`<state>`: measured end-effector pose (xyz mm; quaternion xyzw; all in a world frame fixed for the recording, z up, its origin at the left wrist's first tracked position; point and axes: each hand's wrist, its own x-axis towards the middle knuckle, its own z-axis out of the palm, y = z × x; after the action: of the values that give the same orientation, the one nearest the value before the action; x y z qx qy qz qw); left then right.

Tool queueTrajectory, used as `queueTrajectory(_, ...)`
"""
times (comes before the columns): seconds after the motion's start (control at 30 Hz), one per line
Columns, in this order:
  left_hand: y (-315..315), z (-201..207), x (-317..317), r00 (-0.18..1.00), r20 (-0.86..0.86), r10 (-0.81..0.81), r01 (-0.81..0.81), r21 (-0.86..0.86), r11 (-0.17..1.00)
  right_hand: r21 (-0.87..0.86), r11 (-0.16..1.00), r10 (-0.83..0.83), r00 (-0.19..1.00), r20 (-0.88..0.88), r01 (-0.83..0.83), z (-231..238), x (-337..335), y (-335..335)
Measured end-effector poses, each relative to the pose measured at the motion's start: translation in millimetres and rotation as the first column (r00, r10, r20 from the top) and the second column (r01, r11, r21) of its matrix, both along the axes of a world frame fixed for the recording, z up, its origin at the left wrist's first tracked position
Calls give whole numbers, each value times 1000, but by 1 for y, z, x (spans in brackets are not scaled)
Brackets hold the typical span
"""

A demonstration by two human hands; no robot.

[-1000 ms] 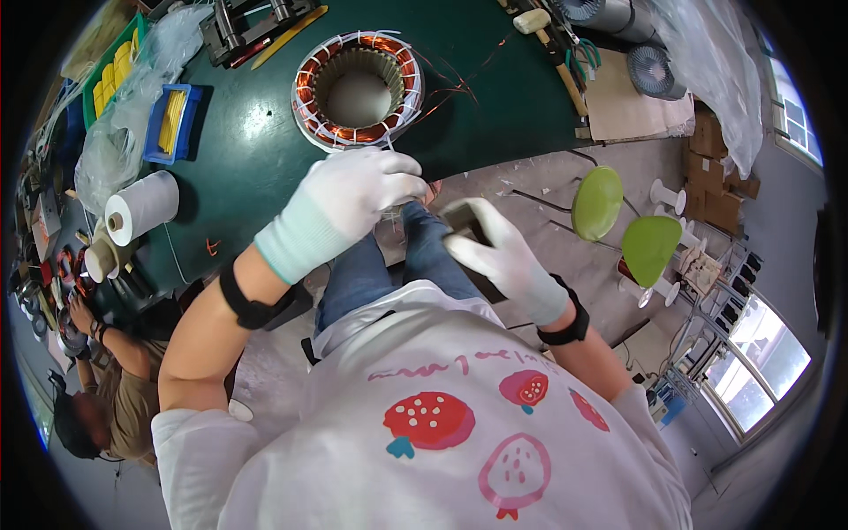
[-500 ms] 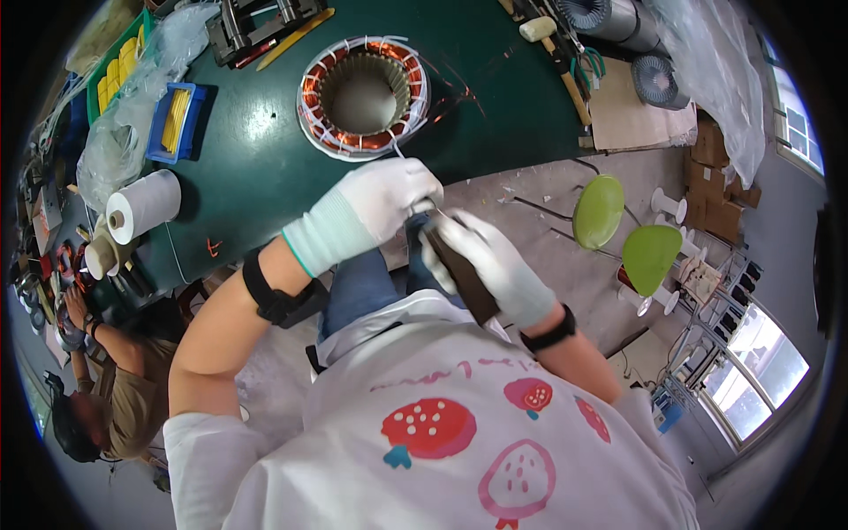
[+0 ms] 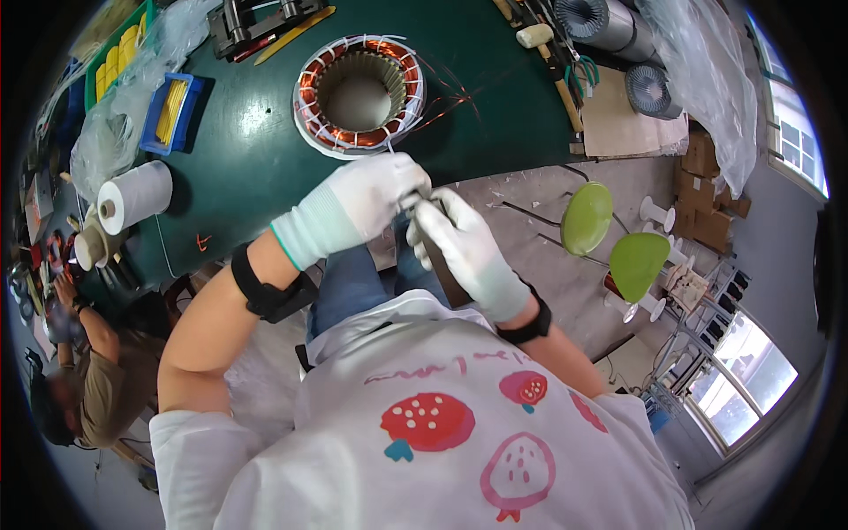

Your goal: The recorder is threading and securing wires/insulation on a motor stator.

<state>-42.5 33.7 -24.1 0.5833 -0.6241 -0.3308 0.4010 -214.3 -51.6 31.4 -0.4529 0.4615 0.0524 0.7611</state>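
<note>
On the green bench sits a ring-shaped motor stator (image 3: 358, 67), its copper windings laced with white cord. A short length of white cord (image 3: 391, 147) runs from its near edge down to my left hand (image 3: 375, 194). That white-gloved hand is closed, apparently pinching the cord, with its fingertips partly hidden. Just right of it, my gloved right hand (image 3: 473, 256) is wrapped round a dark brown flat strip (image 3: 448, 276). The thumb and forefinger of this hand almost meet the left fingertips. Both hands are beyond the bench's near edge, above my lap.
Loose copper wires (image 3: 461, 99) trail right of the stator. A blue tray (image 3: 187, 113) of yellow sticks and a white cord spool (image 3: 137, 194) stand left. A mallet (image 3: 535, 36) lies far right, green chairs (image 3: 587, 219) are below it, and a co-worker (image 3: 106, 380) sits at left.
My right hand has moved slightly up and left, closer to the left hand, and the dark strip now stands steeper. The whole view has shifted a little.
</note>
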Motion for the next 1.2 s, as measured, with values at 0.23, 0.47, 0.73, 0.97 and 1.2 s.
queueTrajectory(0.23, -3, -4, 5, 1000, -6, -6, 7, 48, 999, -533, 725, 362, 900, -243, -436, 8, -14, -11)
queueTrajectory(0.47, 0, -5, 10, 1000, -25, -9, 9, 34, 999, -553, 549, 445, 780, -440, -626, 27, -35, -10)
queueTrajectory(0.73, 1, -3, 8, 1000, -26, -6, 7, 28, 1000, -503, 690, 369, 851, -374, -521, 27, -43, -12)
queueTrajectory(0.97, -2, 5, 7, 994, -112, -5, 16, 95, 995, 89, 993, 89, 994, -71, -82, 28, -9, -13)
queueTrajectory(1.2, -1, 2, 0, 987, -133, 91, -80, 84, 993, 531, 823, -292, 952, 91, 202, 13, -8, -7)
